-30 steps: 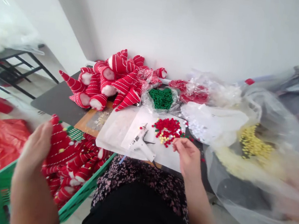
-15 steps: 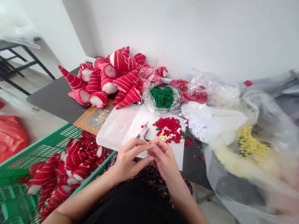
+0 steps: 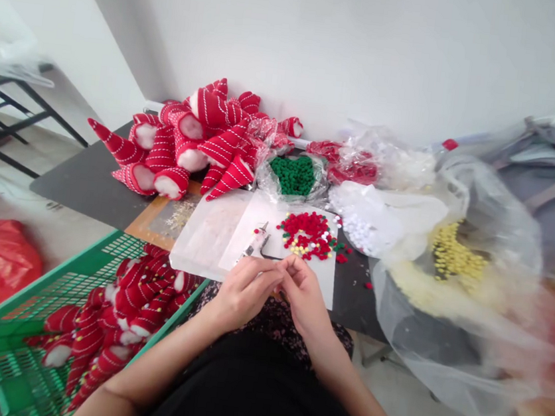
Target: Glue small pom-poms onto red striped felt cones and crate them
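My left hand and my right hand meet at the fingertips over the table's front edge. Both are closed in a pinch; whatever lies between the fingers is too small and covered to name. Just beyond them, a glue gun lies on white paper, a small red dot near its nozzle. Red pom-poms, mixed with some white, yellow and green ones, are spread on the paper to the right of the glue gun.
Striped red stuffed cones are heaped at the back left. Green pom-poms fill a clear bag behind the paper. White pom-poms and a large plastic bag with yellow pom-poms lie right. A green crate holds more red cones.
The view has shifted slightly, so the table things sit farther left. My left hand's fingers have drawn closer together, and both hands' fingertips stay in contact.
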The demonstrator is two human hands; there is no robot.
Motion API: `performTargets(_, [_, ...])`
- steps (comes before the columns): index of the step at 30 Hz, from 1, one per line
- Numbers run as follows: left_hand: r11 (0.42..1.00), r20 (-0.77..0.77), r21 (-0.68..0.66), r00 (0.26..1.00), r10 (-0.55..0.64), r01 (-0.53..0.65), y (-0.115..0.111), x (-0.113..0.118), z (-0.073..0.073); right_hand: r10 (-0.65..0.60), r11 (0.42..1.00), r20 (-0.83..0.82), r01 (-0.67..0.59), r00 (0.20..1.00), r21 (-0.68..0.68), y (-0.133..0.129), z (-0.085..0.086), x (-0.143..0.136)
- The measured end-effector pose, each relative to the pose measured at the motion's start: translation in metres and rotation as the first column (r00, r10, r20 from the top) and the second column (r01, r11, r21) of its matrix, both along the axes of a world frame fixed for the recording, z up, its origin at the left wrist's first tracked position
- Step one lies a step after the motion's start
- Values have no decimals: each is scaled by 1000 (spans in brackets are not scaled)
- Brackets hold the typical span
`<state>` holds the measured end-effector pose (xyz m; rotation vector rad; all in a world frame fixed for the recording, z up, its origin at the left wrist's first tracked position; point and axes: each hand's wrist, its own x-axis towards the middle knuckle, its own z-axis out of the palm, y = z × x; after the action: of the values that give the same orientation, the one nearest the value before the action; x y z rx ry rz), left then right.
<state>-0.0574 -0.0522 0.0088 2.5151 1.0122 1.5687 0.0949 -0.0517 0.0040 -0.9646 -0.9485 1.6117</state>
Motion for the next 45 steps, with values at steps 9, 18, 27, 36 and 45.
performTargets(9, [997, -174, 73, 984, 45, -33, 6, 4, -1, -19, 998, -10, 18, 1000, -61, 1, 1, 2])
performTargets(18, [968, 3, -63, 970, 242, -241, 21, -13, -12, -24, 960, -317, -66, 948, -270, 1, 7, 8])
performTargets(27, [958, 61, -232, 980, 189, -170, 9, -8, -5, 7, 951, -393, -128, 919, -282, 2, 7, 17])
performTargets(36, [956, 148, -293, 988, 46, 0, 10, -3, -3, -16, 962, -392, -93, 920, -258, -2, 8, 19])
performTargets(45, [945, 200, -325, 979, 47, 21, 10, -3, -4, 2, 964, -419, -114, 908, -242, -3, 10, 19])
